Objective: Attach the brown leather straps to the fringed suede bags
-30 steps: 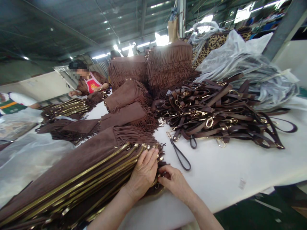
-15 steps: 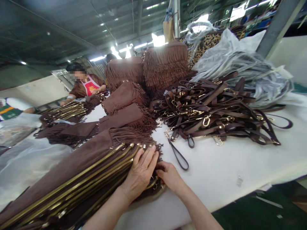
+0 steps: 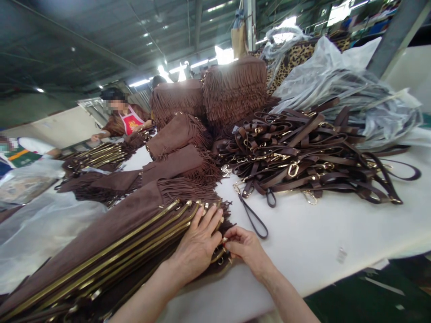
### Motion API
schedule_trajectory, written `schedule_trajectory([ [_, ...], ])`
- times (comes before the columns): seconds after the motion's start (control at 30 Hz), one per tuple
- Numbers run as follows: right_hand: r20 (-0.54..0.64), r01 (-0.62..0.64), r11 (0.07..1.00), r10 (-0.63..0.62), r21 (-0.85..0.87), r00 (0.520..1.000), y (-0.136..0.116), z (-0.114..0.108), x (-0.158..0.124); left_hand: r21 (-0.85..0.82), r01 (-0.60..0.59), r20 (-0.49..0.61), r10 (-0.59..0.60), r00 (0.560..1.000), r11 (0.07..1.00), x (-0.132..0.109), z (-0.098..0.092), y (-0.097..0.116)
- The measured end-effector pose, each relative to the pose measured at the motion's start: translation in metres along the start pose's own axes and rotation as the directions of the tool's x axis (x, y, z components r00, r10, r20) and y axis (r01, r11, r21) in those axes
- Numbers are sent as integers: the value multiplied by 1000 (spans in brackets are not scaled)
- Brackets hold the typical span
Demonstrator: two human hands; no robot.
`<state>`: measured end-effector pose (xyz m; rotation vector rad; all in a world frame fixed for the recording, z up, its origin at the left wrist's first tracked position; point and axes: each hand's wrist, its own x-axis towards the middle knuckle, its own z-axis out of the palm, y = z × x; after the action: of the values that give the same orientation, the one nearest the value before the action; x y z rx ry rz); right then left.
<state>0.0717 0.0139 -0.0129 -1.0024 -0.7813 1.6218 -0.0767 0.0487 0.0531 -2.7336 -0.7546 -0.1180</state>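
Note:
A stack of brown suede fringed pouches (image 3: 101, 233) lies in front of me, their gold zippers (image 3: 134, 244) side by side and facing up. Across the zipper ends on the right of the stack rests my left hand (image 3: 197, 244), its fingers stretched out over them. Just right of it, my right hand (image 3: 247, 249) pinches at the corner of one pouch. A small gold zipper end shows at its thumb and fingertip; the exact part is mostly covered. Small metal rings are visible below the two hands.
A heap of brown straps (image 3: 303, 157) with gold clasps lies on the white table (image 3: 303, 237), a wrist strap (image 3: 254, 217) at its near edge. Fringed bags (image 3: 235, 89) are piled behind. Clear plastic (image 3: 367, 94) sits back right. Across the table a person (image 3: 126, 119) handles similar pouches.
My right hand has shifted slightly up at the pouch corner, and a small gold piece now shows at its fingertips. My left hand stays on the stack. The view has turned slightly left.

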Motion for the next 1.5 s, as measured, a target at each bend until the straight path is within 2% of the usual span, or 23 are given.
schedule_trajectory([
  [0.07,0,16,1000,-16,14,1000,2,0,-2,-20,-8,60,10,998,1000,-1,-5,2],
  [0.13,4,22,999,-22,28,1000,4,-1,-3,-44,9,62,-7,998,999,-2,-7,4],
  [0.27,-7,28,998,-28,60,1000,4,0,-4,-78,46,-54,-50,997,996,-3,3,8],
  [0.37,-78,55,998,-51,42,996,5,0,-5,-78,50,-119,-59,991,996,-3,12,8],
  [0.47,-141,61,998,-64,-31,988,7,1,-7,-69,50,-157,-60,986,996,-4,14,9],
  [0.6,-162,38,982,-69,-187,984,9,9,-12,-71,50,-181,-63,981,996,-7,15,10],
  [0.67,-161,29,977,-64,-209,985,8,13,-14,-71,53,-199,-66,978,996,-10,16,10],
  [0.8,-164,-7,988,-19,-156,986,5,19,-16,-47,56,-225,-66,972,997,-15,24,13],
  [1.0,-194,-31,991,5,-130,981,1,21,-16,-45,-5,-317,-9,948,999,-19,32,19],
  [1.17,-207,-23,993,-2,-119,978,7,20,-14,-29,62,-381,-68,922,998,-21,32,23],
  [1.3,-242,-33,999,22,-41,970,10,20,-12,-15,92,-349,-91,933,996,-24,33,24],
  [1.5,-216,-162,986,169,47,962,2,13,-12,-23,75,-306,-78,949,997,-25,32,23],
])
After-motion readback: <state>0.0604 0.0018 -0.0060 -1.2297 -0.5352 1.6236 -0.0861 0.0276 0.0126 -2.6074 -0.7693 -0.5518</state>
